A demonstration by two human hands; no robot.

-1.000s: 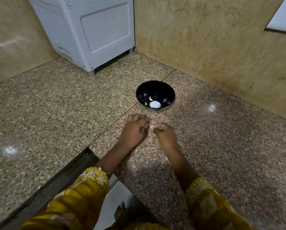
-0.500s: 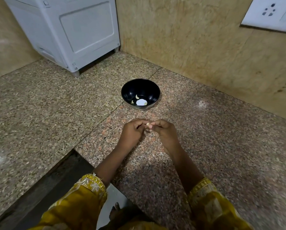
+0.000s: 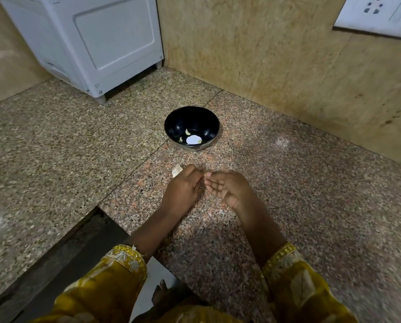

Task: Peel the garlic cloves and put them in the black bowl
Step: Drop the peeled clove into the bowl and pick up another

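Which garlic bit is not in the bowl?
The pale piece lying on the counter, just beyond the knuckles of the left hand. The other small pale pieces sit inside the black bowl.

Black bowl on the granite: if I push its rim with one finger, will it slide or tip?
The glossy round black bowl probably slides rather than tips: it sits wide and low on the polished speckled granite surface. It is likely light, holding only a few pale peeled garlic cloves. Its sheen suggests a slick wall.
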